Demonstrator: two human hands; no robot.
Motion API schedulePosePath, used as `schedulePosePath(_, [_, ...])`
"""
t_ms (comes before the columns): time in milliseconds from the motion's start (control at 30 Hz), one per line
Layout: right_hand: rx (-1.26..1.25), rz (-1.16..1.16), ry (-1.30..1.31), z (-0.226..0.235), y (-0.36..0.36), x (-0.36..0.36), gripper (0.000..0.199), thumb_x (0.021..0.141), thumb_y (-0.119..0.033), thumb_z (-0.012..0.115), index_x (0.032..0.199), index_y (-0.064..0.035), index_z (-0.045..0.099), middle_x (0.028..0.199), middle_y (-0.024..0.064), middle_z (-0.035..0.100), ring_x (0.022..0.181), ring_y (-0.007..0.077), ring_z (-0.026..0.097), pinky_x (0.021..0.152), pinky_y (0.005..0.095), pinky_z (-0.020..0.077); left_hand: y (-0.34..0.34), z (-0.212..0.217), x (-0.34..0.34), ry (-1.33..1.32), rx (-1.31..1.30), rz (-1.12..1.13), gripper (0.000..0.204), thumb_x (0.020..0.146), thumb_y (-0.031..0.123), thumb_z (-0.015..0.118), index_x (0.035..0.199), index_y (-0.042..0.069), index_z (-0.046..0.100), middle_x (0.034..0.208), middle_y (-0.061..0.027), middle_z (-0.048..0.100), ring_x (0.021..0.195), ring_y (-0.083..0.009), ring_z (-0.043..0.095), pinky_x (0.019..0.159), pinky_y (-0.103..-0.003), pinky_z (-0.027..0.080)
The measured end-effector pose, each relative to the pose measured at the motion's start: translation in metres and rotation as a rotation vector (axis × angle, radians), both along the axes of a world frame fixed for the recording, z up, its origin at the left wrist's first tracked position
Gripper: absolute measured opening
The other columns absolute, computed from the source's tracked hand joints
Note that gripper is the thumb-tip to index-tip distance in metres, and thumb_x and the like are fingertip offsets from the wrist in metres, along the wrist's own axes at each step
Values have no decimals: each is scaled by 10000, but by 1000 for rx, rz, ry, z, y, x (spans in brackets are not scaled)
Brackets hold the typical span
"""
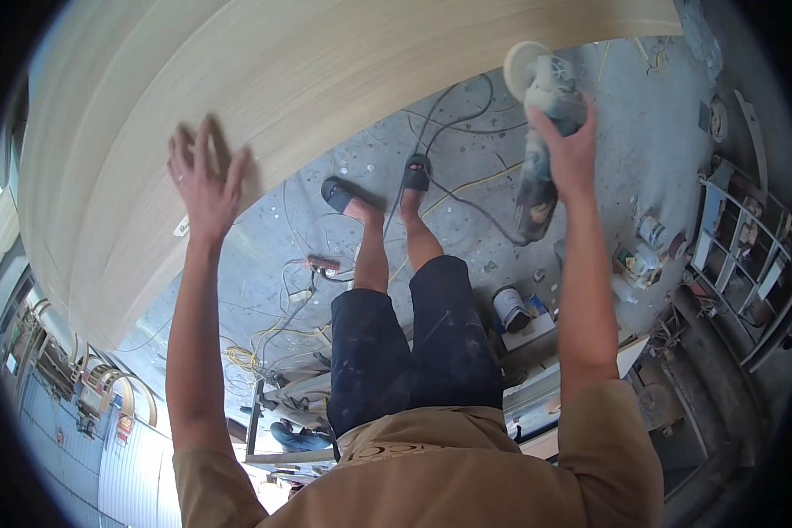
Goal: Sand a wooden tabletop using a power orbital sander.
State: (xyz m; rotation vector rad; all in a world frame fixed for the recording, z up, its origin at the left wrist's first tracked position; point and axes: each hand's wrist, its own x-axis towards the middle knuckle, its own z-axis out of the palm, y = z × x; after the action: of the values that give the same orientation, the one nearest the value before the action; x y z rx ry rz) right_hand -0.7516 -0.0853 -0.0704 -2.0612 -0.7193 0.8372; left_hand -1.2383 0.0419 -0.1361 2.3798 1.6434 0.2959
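A large, smooth, curved beige panel [326, 79] spans the upper left. My left hand [207, 180] is spread against its surface near the lower edge, fingers apart and holding nothing. Out to the right, my right hand [572, 145] grips an angle grinder [537, 180] around its body. The grinder's round pale disc [526, 66] faces up toward the panel's edge; whether they touch I cannot tell. Its dark lower end hangs downward, with a black cable trailing from it. Part of the grinder is hidden by my fingers.
Black and yellow cables [466, 185] snake over the grey concrete floor [642, 114] around my sandalled feet. A power strip [323, 265] lies among them. Behind me on the right stand an open can [510, 308], bottles [642, 260] and a metal rack [739, 238].
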Motion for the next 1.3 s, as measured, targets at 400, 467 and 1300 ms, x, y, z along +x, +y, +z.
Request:
schedulePosePath(400, [-70, 475, -3, 12, -7, -87, 963, 773, -333, 907, 1546, -131, 369, 1365, 280, 623, 1194, 506, 641, 992, 551, 534, 19, 15, 74, 206, -333, -11, 1487, 606, 892, 781, 1719, 188, 92, 1724, -356, -21, 1598, -536, -73, 1217, -729, -33])
schedulePosePath(467, [-93, 377, -8, 13, -7, -59, 958, 776, -330, 909, 1545, -142, 371, 1374, 274, 623, 1230, 490, 636, 1011, 534, 535, 18, 17, 72, 225, -352, -1, 1487, 615, 863, 806, 1720, 188, 74, 1725, -351, -40, 1598, -537, -74, 1214, -735, -23])
schedulePosePath(1300, [-144, 410, 33, 7, 5, 66, 946, 765, -340, 917, 1548, -189, 408, 1377, 242, 647, 1243, 426, 665, 1018, 511, 542, 25, 14, 66, 327, -407, -20, 1614, 565, 970, 720, 1707, 112, -31, 1711, -366, -101, 1590, -539, -121, 1207, -752, 8])
